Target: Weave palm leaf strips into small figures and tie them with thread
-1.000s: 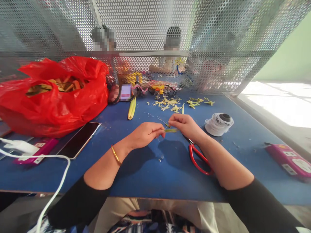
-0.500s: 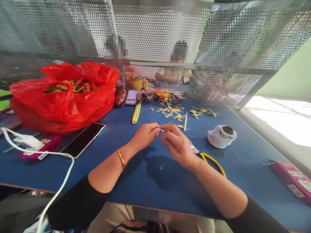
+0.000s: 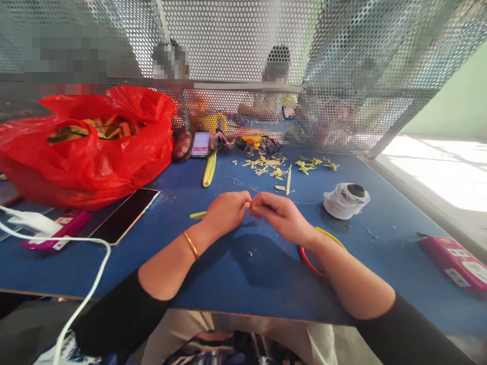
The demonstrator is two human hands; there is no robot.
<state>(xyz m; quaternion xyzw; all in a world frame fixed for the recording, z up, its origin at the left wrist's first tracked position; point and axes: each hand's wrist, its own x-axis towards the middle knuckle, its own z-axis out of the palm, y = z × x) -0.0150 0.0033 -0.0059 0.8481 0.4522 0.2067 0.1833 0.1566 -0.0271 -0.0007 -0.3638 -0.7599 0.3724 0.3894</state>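
My left hand [image 3: 227, 212], with a gold bangle on the wrist, and my right hand [image 3: 279, 215] meet above the blue table [image 3: 243, 289]. Fingertips of both are pinched together; whatever lies between them is too small or hidden to make out. Near the left hand a pale green strip [image 3: 197, 215] sticks out from behind it. A thin white thread [image 3: 304, 203] runs from the wrapped spool [image 3: 341, 205] towards the right hand. Beneath my right forearm lies a hand tool with yellow and red handles [image 3: 310, 264], its jaws hidden.
A red plastic bag [image 3: 87, 177] of leafy material stands left, behind a dark phone [image 3: 127, 215] and a power strip [image 3: 63, 230]. Yellow-green scraps [image 3: 266, 165] and a folded husk bundle [image 3: 209, 170] lie ahead. A purple box [image 3: 454, 263] sits right. People are behind the perforated screen [image 3: 243, 40].
My right fingers, spread somewhat before, have curled in against the left fingertips. The pale green strip now shows beside my left hand, and the tool's red handle has come into view.
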